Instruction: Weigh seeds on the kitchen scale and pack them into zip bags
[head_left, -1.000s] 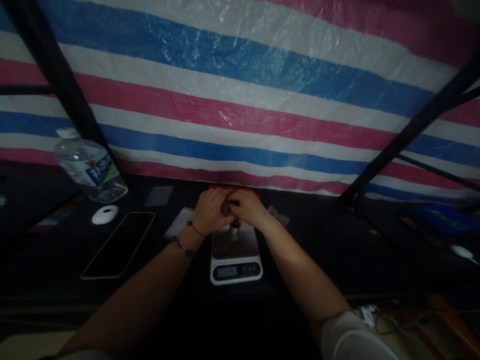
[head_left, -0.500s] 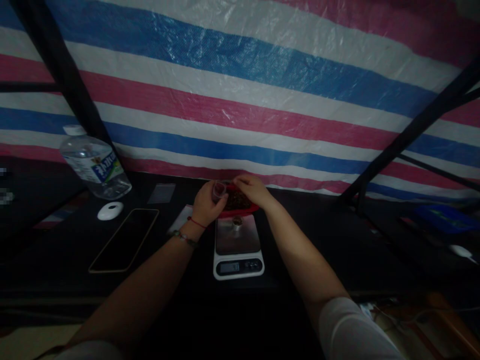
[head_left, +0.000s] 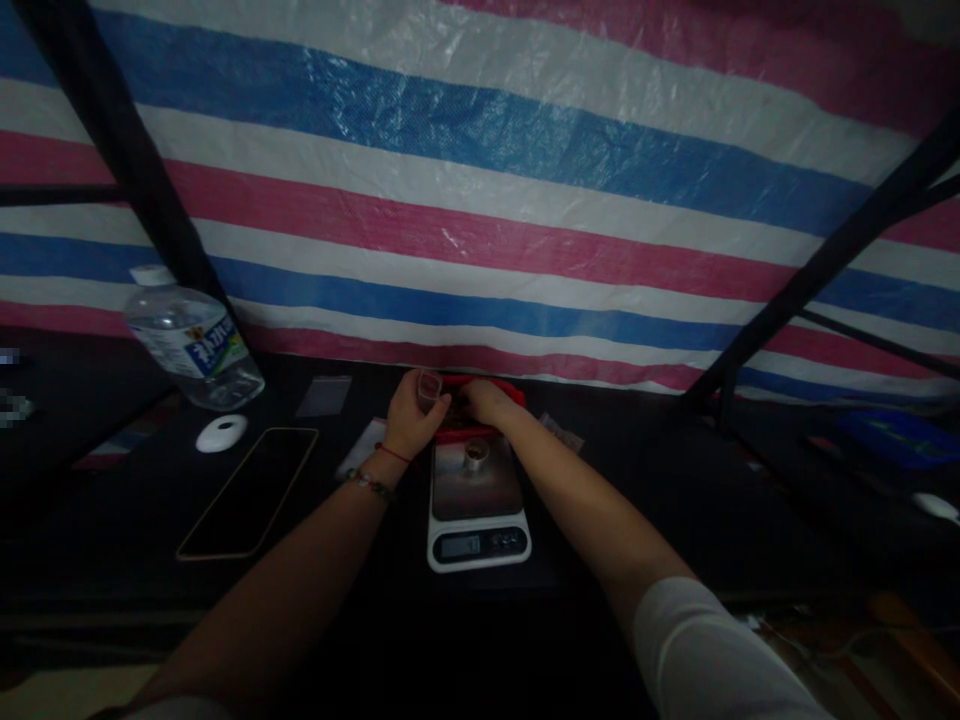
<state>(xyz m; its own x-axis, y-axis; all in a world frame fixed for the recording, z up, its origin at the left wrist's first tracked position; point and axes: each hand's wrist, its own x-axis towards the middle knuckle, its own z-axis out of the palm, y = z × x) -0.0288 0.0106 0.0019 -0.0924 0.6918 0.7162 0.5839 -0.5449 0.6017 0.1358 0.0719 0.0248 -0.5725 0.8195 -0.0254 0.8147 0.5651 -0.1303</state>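
Observation:
My left hand (head_left: 409,415) is closed around a small clear plastic cup (head_left: 430,386), held at the left end of a red tray (head_left: 512,390). Dark loose bits lie in that tray, too small and dim to name. My right hand (head_left: 484,402) reaches down into the tray, its fingertips hidden among the contents. In front of the tray is a white kitchen scale (head_left: 478,500) with a metal plate and a small display I cannot read. A little round metal container (head_left: 475,455) stands upright on the plate, something brownish inside it.
To the left lie a phone (head_left: 250,495), a white mouse (head_left: 222,433) and a clear plastic bag (head_left: 324,396), with a large water bottle (head_left: 195,340) behind. Another small packet (head_left: 562,432) lies right of the tray. Striped sheeting (head_left: 480,220) hangs behind the black table.
My right hand has moved from the tray's back rim down into its contents. The left hand still holds the cup, shifted slightly left. The view has tilted up a little.

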